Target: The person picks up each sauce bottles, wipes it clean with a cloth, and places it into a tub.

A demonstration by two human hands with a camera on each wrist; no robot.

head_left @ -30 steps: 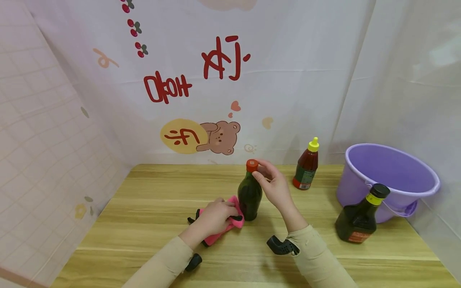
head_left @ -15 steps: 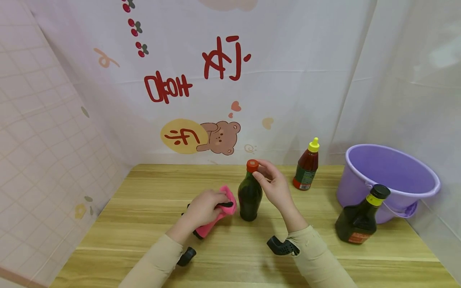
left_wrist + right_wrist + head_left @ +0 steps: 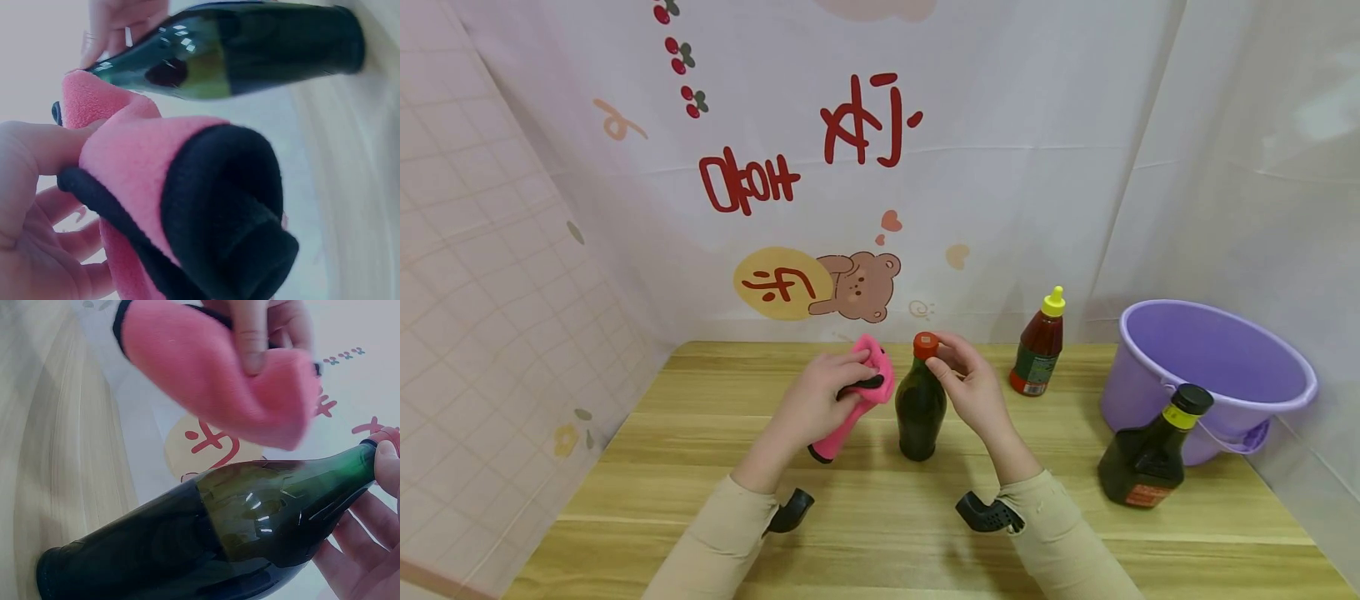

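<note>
A dark green glass bottle (image 3: pixel 921 412) with a red cap (image 3: pixel 926 344) stands upright on the table. My right hand (image 3: pixel 973 392) pinches it by the neck, just under the cap; the right wrist view shows thumb and fingers around the neck of the bottle (image 3: pixel 250 519). To the left, my left hand (image 3: pixel 820 396) grips a folded pink cloth (image 3: pixel 842 429) with black edging, raised above the table. In the left wrist view the thumb presses on the cloth (image 3: pixel 137 150), which hangs in a rolled fold. A small gap separates cloth and bottle in the head view.
Behind and right stands a red sauce bottle (image 3: pixel 1037 350) with a yellow tip. A dark square bottle (image 3: pixel 1150 458) with a black cap is at the right, in front of a purple bucket (image 3: pixel 1112 383). A printed curtain (image 3: pixel 1000 192) hangs behind the wooden table (image 3: pixel 880 550).
My left hand has drawn the pink cloth away from the bottle's lower side, leftward, then lifted it up to near neck height. The right hand and the bottle have stayed put.
</note>
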